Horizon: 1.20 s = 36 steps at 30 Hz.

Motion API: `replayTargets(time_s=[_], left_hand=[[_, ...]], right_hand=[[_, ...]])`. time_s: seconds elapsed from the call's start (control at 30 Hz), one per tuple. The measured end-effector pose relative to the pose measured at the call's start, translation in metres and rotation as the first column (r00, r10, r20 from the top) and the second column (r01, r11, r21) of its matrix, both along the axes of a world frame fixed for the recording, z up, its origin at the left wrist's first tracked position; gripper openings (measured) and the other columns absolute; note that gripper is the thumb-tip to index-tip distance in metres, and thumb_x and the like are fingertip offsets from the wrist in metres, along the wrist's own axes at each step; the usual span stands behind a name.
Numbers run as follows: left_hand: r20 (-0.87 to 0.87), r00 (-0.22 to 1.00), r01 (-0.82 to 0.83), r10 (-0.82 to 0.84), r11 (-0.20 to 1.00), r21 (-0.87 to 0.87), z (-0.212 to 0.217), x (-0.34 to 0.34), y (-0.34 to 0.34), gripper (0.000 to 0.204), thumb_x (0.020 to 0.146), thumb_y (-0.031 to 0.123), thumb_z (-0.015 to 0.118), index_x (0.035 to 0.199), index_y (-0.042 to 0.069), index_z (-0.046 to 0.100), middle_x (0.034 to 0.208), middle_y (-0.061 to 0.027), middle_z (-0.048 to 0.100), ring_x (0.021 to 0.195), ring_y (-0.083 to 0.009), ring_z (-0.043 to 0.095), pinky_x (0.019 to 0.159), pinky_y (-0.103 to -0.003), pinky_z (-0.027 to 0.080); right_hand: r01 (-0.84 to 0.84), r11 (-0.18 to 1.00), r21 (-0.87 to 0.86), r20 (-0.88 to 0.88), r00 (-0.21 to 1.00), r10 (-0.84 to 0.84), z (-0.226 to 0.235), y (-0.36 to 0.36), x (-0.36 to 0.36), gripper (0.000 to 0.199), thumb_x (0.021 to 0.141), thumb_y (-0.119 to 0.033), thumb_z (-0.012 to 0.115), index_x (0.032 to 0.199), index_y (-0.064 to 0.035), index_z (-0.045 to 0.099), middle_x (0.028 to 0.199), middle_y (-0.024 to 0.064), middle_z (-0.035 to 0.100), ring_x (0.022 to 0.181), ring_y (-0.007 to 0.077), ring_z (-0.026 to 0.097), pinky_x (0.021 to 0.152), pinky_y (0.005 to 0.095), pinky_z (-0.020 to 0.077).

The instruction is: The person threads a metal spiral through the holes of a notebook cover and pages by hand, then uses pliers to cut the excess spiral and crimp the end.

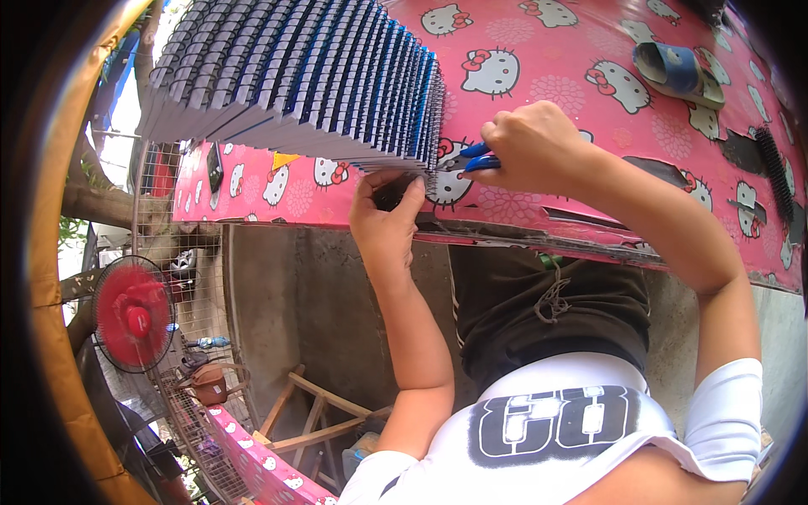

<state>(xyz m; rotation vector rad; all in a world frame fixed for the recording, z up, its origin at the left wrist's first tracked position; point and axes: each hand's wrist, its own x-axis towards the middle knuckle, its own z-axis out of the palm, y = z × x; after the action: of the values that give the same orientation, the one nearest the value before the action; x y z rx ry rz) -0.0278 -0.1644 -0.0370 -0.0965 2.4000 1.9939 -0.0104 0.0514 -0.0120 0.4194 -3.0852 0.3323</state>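
Observation:
A tall, leaning stack of spiral-bound notebooks [295,71] stands at the far left of the pink table, its wire coils facing up and away. My left hand [385,215] pinches the near right corner of the stack, with the thumb on top near the coil's end. My right hand [534,150] is closed around blue-handled pliers [482,162]. Their jaws point left and meet the end of the wire coil, close to my left thumb. Whether the jaws are clamped on the wire is too small to tell.
The table cover [513,206] is pink with cat faces and torn along the front edge. A blue-strapped slipper [673,71] and a black strip of bristles or coil [774,172] lie to the right. At left are a dark phone-like object [215,171], a red fan [136,316] and a brown bag [210,383].

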Motion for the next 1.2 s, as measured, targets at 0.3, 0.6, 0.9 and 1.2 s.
replayTargets(time_s=[0.3, 0.6, 0.9, 1.2], left_hand=[[-0.167, 0.984, -0.005, -0.058, 0.936, -0.352, -0.009, -0.002, 0.004, 0.034, 0.069, 0.017, 0.084, 0.092, 0.0, 0.067, 0.085, -0.0074, 0.069, 0.077, -0.0153, 0.063, 0.075, -0.03, 0.05], [-0.23, 0.965, -0.006, -0.126, 0.867, -0.499, -0.007, 0.003, 0.005, 0.03, 0.068, 0.017, 0.08, 0.09, 0.001, 0.067, 0.086, -0.0106, 0.069, 0.079, -0.023, 0.066, 0.077, -0.035, 0.051], [-0.281, 0.949, -0.038, -0.145, 0.829, -0.558, -0.011, 0.002, 0.008, 0.031, 0.068, 0.019, 0.079, 0.091, 0.001, 0.07, 0.08, -0.0088, 0.069, 0.072, -0.0161, 0.064, 0.071, -0.03, 0.051], [-0.262, 0.928, 0.093, -0.266, 0.845, -0.527, 0.0, 0.026, 0.016, 0.023, 0.072, 0.011, 0.074, 0.093, 0.001, 0.071, 0.092, -0.0105, 0.07, 0.082, -0.0183, 0.066, 0.075, -0.03, 0.051]], right_hand=[[-0.034, 0.996, 0.086, 0.155, 0.988, 0.021, 0.014, -0.009, -0.008, 0.048, 0.072, -0.05, 0.074, 0.08, -0.0033, 0.065, 0.078, 0.0085, 0.063, 0.075, 0.0253, 0.064, 0.067, 0.0357, 0.0497], [-0.087, 0.967, 0.241, -0.322, 0.933, 0.164, -0.006, 0.004, -0.011, 0.05, 0.07, -0.051, 0.075, 0.083, -0.0038, 0.066, 0.081, 0.0081, 0.062, 0.084, 0.0236, 0.064, 0.071, 0.0334, 0.0473], [-0.187, 0.97, 0.153, 0.089, 0.981, 0.175, 0.024, -0.005, -0.019, 0.049, 0.071, -0.051, 0.075, 0.077, -0.0041, 0.066, 0.072, 0.0083, 0.063, 0.068, 0.0256, 0.065, 0.062, 0.037, 0.0505], [0.059, 0.973, 0.223, -0.055, 0.997, -0.048, 0.017, 0.048, 0.009, 0.056, 0.074, -0.052, 0.072, 0.094, 0.0, 0.065, 0.105, 0.0145, 0.063, 0.104, 0.0268, 0.061, 0.087, 0.0422, 0.0469]])
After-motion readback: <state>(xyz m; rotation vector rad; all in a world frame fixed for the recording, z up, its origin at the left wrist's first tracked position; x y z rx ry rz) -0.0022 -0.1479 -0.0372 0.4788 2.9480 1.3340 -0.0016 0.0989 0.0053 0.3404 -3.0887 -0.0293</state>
